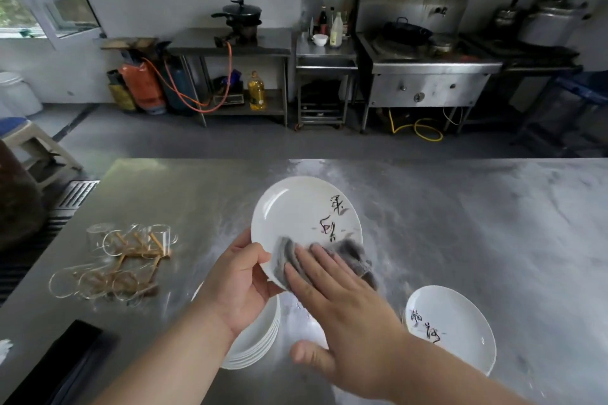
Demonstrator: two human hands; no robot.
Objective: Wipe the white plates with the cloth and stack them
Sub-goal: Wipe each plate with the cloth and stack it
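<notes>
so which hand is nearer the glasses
Left. The left hand holds the plate right of the glasses; the right hand, pressing the cloth, is farther right.

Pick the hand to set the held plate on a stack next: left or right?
Left, probably: the left hand grips the plate by its rim, with a plate stack just below; the right hand presses the cloth.
</notes>
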